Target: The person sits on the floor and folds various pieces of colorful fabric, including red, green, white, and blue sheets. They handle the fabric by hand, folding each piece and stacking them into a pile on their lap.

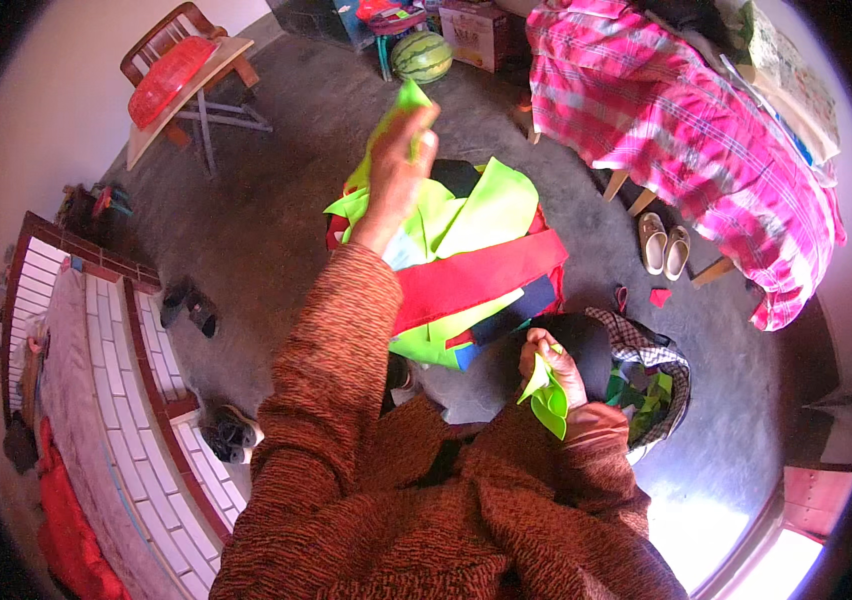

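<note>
My left hand (394, 176) is stretched forward with the fingers closed on a lime-green cloth piece (412, 94), whose tip sticks up past the knuckles. Below that hand lies a heap of cloth pieces: lime-green cloth (493, 206), a broad red strip (482, 271) across it, and dark blue cloth (516, 311). Close to my body, my right hand (567, 373) grips a small folded lime-green cloth scrap (548, 397). Just right of that hand stands a checked fabric bag (677, 375) with green scraps (640, 397) inside.
Beige clogs (652, 244) and a red scrap (660, 298) lie on the concrete floor (283, 195). A pink plaid cloth (658, 112) drapes furniture at right. A watermelon (422, 57) sits ahead. At left are a small table (231, 51) with a red basin (171, 82) and a white-tiled ledge (126, 390).
</note>
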### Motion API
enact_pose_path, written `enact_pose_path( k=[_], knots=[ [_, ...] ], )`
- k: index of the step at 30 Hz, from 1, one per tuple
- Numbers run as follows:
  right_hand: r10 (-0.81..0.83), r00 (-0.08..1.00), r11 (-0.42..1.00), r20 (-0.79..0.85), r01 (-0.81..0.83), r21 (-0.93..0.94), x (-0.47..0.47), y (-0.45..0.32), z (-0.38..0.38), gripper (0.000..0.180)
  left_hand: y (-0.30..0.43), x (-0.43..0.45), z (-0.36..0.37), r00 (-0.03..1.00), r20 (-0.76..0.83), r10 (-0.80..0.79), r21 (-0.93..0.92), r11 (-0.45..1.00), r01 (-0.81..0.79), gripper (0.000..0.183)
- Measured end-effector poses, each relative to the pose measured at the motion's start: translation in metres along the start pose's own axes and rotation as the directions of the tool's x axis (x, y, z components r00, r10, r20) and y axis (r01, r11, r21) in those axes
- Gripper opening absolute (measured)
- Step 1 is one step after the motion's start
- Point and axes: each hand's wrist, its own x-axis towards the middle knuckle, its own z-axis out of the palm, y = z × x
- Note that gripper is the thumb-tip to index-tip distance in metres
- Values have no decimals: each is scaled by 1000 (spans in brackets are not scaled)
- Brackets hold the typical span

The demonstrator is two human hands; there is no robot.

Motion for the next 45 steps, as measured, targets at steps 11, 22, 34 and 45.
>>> enact_pose_path(
  k=[11,22,34,45],
  knots=[
    [-113,993,979,-44,119,163,-4,-10,9,30,-33,-70,60,810,563,-163,552,804,-222,51],
    [-123,989,944,77,93,317,-1,-13,-4,40,9,-57,37,930,366,-4,43,999,-12,48],
    [69,997,985,33,-73,156,-4,-8,0,45,141,-166,56,880,465,-99,-334,901,278,22],
    [184,968,983,173,-185,-11,-7,-17,12,46,124,-165,32,751,417,-513,-674,379,634,16]
  ],
)
